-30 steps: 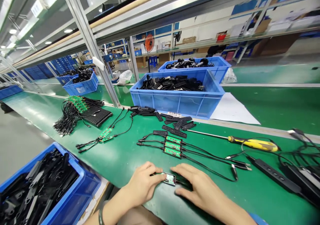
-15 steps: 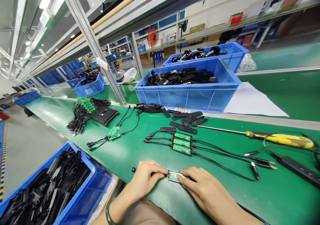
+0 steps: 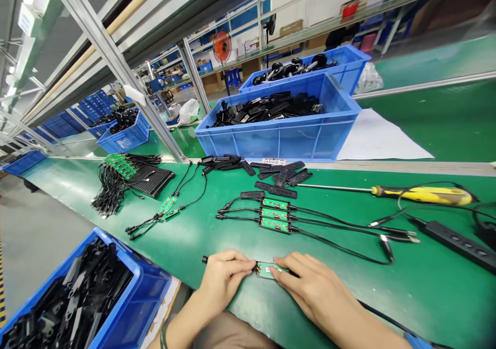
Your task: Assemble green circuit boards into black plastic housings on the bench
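In front of me on the bench is a small green circuit board (image 3: pixel 265 270) in a thin black case. My left hand (image 3: pixel 225 275) pinches the black cable at the board's left end, where coloured wires show. That cable's black plug (image 3: pixel 205 259) sticks out beyond my left knuckles. With fingertips on the top and far edge, my right hand (image 3: pixel 313 284) grips the board, hiding its right end. Behind my hands lie three more cabled boards (image 3: pixel 275 215) side by side in black cases. Loose black covers (image 3: pixel 276 190) are scattered just past them.
A yellow-handled screwdriver (image 3: pixel 422 194) and a black power strip (image 3: pixel 457 246) lie to the right. Cabled boards (image 3: pixel 166 208) and a larger bundle (image 3: pixel 120 165) are on the left. Blue bins of black parts stand behind (image 3: pixel 275 137) and at lower left (image 3: pixel 134 292).
My left fingers have shifted slightly at the board's left end, with the cable still pinched. My right hand stays on the board. The whole view has swung a little to the right.
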A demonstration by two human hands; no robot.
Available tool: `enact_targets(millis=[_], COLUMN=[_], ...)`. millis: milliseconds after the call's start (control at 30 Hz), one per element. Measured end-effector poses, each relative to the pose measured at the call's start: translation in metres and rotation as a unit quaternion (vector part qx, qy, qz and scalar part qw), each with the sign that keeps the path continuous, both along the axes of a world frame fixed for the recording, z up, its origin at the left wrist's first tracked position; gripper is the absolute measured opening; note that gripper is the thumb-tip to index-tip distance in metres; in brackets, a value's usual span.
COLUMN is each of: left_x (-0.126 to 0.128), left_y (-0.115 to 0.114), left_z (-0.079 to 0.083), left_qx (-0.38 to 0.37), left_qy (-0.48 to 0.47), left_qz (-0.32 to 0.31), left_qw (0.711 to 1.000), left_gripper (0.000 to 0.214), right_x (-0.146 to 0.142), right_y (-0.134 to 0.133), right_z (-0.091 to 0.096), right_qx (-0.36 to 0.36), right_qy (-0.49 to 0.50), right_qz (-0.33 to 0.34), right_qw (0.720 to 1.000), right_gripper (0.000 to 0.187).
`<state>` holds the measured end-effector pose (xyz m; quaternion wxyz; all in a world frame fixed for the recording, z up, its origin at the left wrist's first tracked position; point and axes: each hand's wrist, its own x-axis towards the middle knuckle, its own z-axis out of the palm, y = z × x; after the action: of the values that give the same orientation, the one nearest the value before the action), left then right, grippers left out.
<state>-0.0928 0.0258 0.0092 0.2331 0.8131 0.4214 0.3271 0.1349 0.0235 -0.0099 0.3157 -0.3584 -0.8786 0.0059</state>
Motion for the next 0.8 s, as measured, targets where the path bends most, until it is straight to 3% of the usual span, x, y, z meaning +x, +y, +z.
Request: enact_targets(millis=[133, 300, 567, 633, 700, 800], left_x=[0.000, 0.002, 0.018, 0.017, 0.012, 0.002], left_y=[-0.002, -0.001, -0.014, -0.007, 0.003, 0.012], left_z=[0.004, 0.008, 0.007, 0.007, 0.010, 0.016], left_qx=[0.116, 0.227, 0.368, 0.340, 0.297, 0.264], left_qy=[0.095, 0.213, 0.380, 0.394, 0.379, 0.318], left_qz=[-0.017, -0.013, -0.035, -0.057, -0.059, -0.013], left_qw=[0.989, 0.950, 0.848, 0.852, 0.874, 0.911], left_gripper=[0.021, 0.026, 0.032, 0.029, 0.026, 0.026], right_x=[-0.001, -0.002, 0.000, 0.002, 0.005, 0.008], right_y=[0.000, -0.001, 0.001, 0.004, 0.008, 0.019], right_z=[0.000, 0.002, -0.001, -0.002, -0.003, -0.004], right_qx=[0.003, 0.011, 0.016, 0.012, 0.021, 0.076], right_qy=[-0.001, 0.006, -0.015, -0.031, -0.056, -0.093], right_qz=[-0.006, -0.011, -0.005, 0.003, 0.007, -0.022], right_qw=[1.000, 1.000, 1.000, 0.999, 0.998, 0.992], right_gripper=[0.032, 0.033, 0.030, 0.029, 0.030, 0.034])
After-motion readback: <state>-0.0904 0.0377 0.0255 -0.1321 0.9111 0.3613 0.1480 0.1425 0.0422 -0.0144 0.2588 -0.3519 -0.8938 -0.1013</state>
